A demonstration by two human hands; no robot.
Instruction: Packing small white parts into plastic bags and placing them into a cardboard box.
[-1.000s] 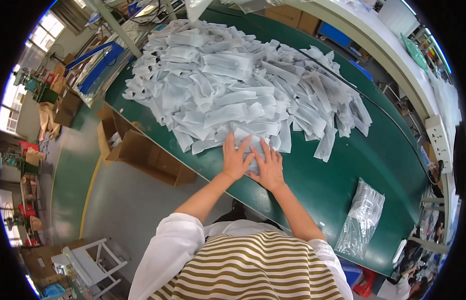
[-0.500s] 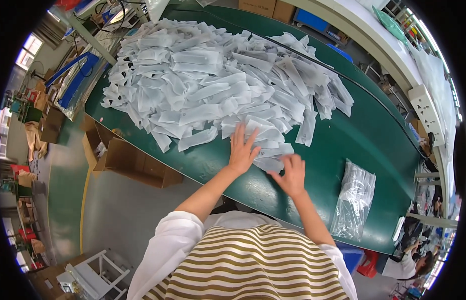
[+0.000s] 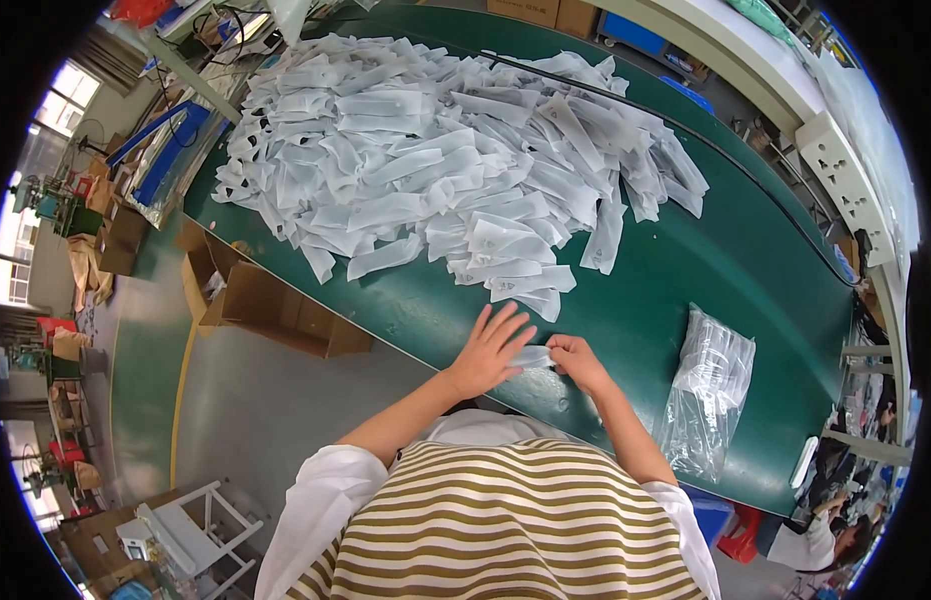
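A frosted white plastic packet (image 3: pixel 530 356) lies low over the green table (image 3: pixel 405 315) at its near edge, between my two hands. My right hand (image 3: pixel 579 362) pinches the packet's right end between thumb and fingers. Spread fingers show on my left hand (image 3: pixel 485 354), which is held flat at the packet's left end. Whether it touches the packet I cannot tell. Beyond my hands spreads a large heap of similar frosted packets (image 3: pixel 395 170), with several loosely overlapped at its near tip.
A clear plastic bag of packets (image 3: pixel 710 385) lies on the table to the right. An open cardboard box (image 3: pixel 275 310) stands below the left edge. A black cable (image 3: pixel 725 170) crosses the far side, near a white power strip (image 3: pixel 843 185). Another person (image 3: pixel 815 535) sits at lower right.
Both hands have drawn back from the heap toward the table's near edge. My right hand now grips a packet there; half a second ago both hands were at the heap's near tip.
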